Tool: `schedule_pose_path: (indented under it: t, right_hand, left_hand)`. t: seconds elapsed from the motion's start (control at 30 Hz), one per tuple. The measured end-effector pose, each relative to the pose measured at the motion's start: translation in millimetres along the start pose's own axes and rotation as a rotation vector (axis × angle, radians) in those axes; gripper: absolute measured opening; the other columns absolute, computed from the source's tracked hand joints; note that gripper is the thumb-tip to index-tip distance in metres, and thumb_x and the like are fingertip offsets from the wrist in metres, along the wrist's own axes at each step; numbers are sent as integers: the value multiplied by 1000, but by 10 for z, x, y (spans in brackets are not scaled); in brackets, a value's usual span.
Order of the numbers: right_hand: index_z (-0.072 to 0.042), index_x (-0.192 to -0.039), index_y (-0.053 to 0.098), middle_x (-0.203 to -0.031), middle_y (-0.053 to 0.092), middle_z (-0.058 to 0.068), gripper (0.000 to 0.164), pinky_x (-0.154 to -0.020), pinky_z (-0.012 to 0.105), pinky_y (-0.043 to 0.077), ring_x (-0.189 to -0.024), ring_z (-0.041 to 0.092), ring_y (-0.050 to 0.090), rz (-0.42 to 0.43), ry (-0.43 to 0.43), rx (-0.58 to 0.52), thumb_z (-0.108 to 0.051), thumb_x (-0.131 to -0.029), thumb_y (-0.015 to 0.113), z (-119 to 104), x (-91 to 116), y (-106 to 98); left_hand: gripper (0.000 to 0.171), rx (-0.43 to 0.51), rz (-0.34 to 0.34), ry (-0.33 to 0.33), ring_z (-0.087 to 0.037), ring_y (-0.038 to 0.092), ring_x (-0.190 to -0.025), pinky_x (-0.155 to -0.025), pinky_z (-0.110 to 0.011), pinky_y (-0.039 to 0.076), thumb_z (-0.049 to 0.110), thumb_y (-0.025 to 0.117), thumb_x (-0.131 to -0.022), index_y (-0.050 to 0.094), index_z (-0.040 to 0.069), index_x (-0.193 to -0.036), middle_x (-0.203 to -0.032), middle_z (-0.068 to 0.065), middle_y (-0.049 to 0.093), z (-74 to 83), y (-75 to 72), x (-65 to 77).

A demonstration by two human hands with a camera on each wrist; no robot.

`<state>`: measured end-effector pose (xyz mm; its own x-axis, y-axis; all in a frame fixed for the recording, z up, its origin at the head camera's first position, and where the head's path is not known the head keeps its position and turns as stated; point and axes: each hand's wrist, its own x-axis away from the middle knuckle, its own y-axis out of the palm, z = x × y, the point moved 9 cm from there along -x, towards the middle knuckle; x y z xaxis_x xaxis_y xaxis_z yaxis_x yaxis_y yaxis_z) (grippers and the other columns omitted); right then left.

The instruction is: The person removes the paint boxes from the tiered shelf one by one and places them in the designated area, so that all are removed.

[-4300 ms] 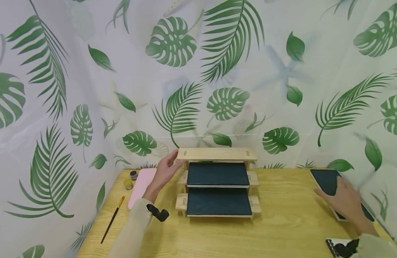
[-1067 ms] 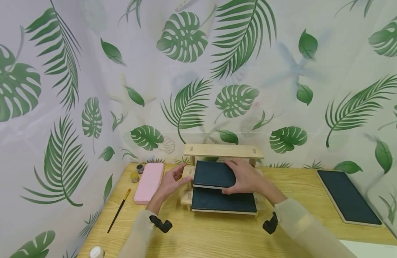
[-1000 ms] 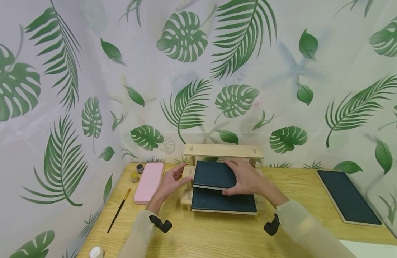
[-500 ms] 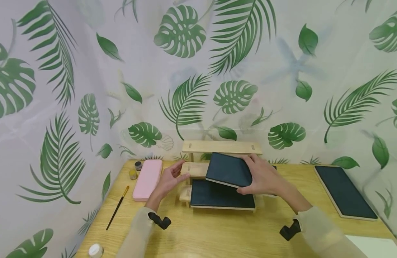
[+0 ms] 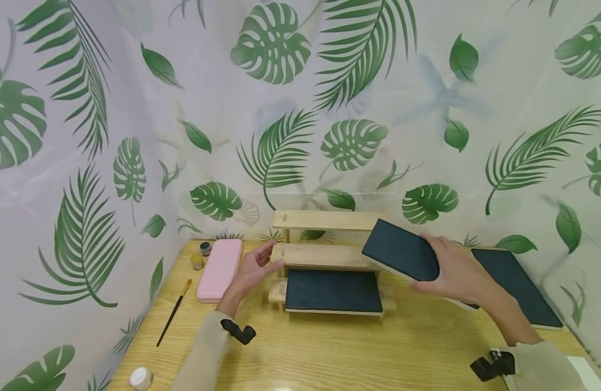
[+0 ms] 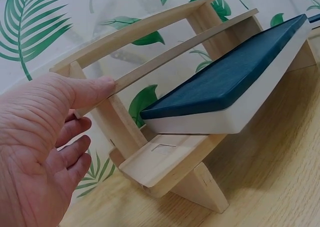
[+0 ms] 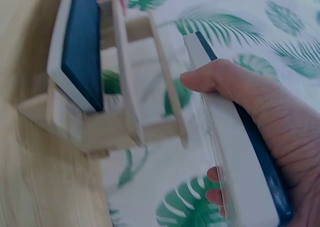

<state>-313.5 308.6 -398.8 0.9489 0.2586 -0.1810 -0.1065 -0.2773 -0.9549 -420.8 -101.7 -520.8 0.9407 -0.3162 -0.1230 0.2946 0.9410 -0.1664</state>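
Observation:
A three-tier wooden rack [image 5: 324, 253] stands against the patterned backdrop. My left hand [image 5: 251, 270] holds the left end of its middle shelf, thumb in front, and the other fingers behind, as the left wrist view shows. On the lowest shelf lies a flat box with a dark blue top and white sides [image 5: 331, 290]. My right hand [image 5: 451, 266] grips a second such box [image 5: 403, 250] across its width, tilted and lifted off to the right of the rack; thumb and fingertips show on its sides [image 7: 235, 157]. The upper two shelves bear nothing.
Another blue-topped box [image 5: 525, 293] lies on the table at the far right, partly behind my right forearm. White paper [image 5: 586, 372] is at the lower right corner. On the left are a pink case [image 5: 220, 270], a yellow jar [image 5: 197, 261], a dark jar [image 5: 205, 248], a paintbrush [image 5: 173, 312] and a white-lidded jar [image 5: 141, 378].
My right hand has lifted the box from the middle shelf and carried it rightward, turning it aslant. That shelf now shows bare wood. My left hand has stayed at the rack's left end.

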Motion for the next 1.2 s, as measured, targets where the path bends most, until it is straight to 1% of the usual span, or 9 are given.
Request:
schedule_pose_path:
  t: [0.1,0.23,0.4,0.5,0.6,0.7,0.8,1.0,1.2]
  right_hand:
    - [5,-160,29,-148,44,38,124,-96,74,45,-129,59,48,-2,72,-4,-69,-77,82,211,107,-96]
    - [11,-157,29,-141,45,44,127,-87,76,45,-119,63,50,48,147,33,-71,-75,81,503,197,-184]
    - [20,-149,33,-129,45,49,128,-80,74,46,-107,65,51,126,254,92,-72,-74,81,855,246,-153]
    - [24,-148,29,-129,41,52,128,-81,75,46,-107,69,48,122,359,50,-71,-78,78,1080,277,-9]
    - [26,-148,25,-129,38,54,132,-76,75,46,-107,71,47,90,489,6,-79,-80,70,1314,323,194]
    - [28,-145,26,-124,39,53,138,-72,72,47,-104,70,48,58,593,-13,-88,-79,61,1516,366,407]
    - [30,-141,27,-119,40,52,141,-76,72,44,-103,69,47,33,674,-30,-92,-78,57,1680,402,601]
    - [33,-134,25,-115,40,52,132,-86,74,42,-106,69,45,-7,807,-43,-84,-83,59,1855,435,933]
    - [34,-137,23,-117,41,54,129,-89,74,43,-108,70,47,-15,841,-43,-80,-86,57,1887,376,1131]
  left_hand:
    - [69,-3,0,-4,-37,32,-154,-125,-52,30,17,74,-100,43,6,-160,-165,-18,38,-7,3,1]
    - [70,-2,2,-9,-36,33,-154,-124,-51,31,17,75,-99,42,5,-160,-165,-18,38,-2,3,1]
    - [71,-2,2,-11,-35,33,-154,-124,-50,32,18,75,-99,42,5,-160,-165,-18,38,9,-4,-7]
    - [70,1,1,-18,-35,34,-154,-124,-50,31,18,76,-99,43,5,-160,-164,-18,39,0,-5,-8]
    - [70,4,2,-19,-37,33,-154,-125,-52,30,17,75,-99,43,5,-160,-164,-19,39,-9,-2,-7]
    - [68,0,1,-17,-36,34,-154,-125,-52,30,16,74,-99,43,6,-159,-164,-19,39,-18,-2,-8]
    - [68,2,-7,-11,-37,33,-154,-125,-52,29,15,73,-100,43,5,-160,-164,-19,38,-11,9,-10]
    - [68,27,-14,-12,-37,33,-154,-125,-52,30,13,73,-100,42,4,-160,-165,-19,38,-4,16,0]
    - [68,17,-9,-10,-38,34,-153,-125,-52,30,13,73,-100,42,4,-160,-164,-19,38,-1,12,0]
